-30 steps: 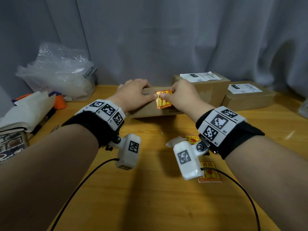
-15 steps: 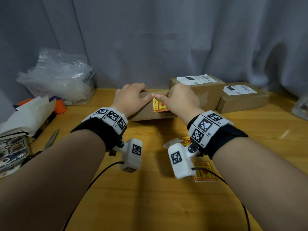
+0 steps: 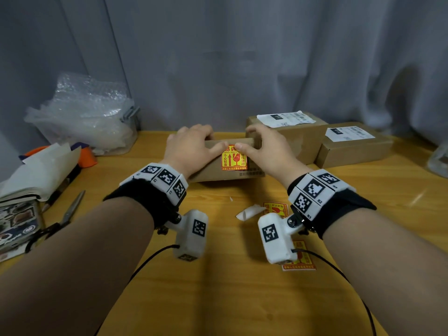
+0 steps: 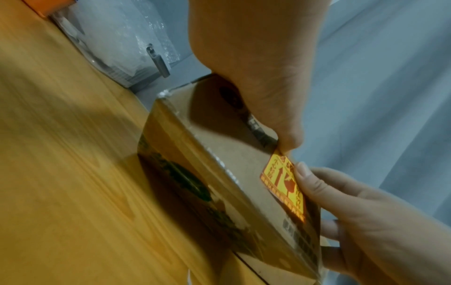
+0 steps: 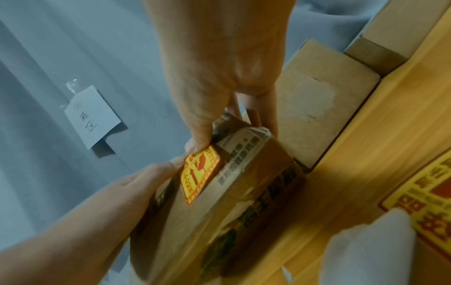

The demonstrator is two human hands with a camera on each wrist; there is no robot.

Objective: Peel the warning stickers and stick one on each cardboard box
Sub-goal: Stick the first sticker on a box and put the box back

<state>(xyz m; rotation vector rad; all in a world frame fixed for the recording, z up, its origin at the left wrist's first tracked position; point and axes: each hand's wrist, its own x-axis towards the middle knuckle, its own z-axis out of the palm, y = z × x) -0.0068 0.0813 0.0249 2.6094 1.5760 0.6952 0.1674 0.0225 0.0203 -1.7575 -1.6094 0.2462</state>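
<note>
Both thumbs press the top edge of a yellow-and-red warning sticker (image 3: 234, 158) onto the near face of a cardboard box (image 3: 218, 170). The left hand (image 3: 191, 146) and right hand (image 3: 264, 147) each wrap fingers over the box's top, clamping it. The sticker sits upright, its arrow pointing up. The box lies long side left to right on the wooden table (image 3: 218, 287), touching a second box (image 3: 291, 139); a third box (image 3: 354, 149) stands beside that.
</note>
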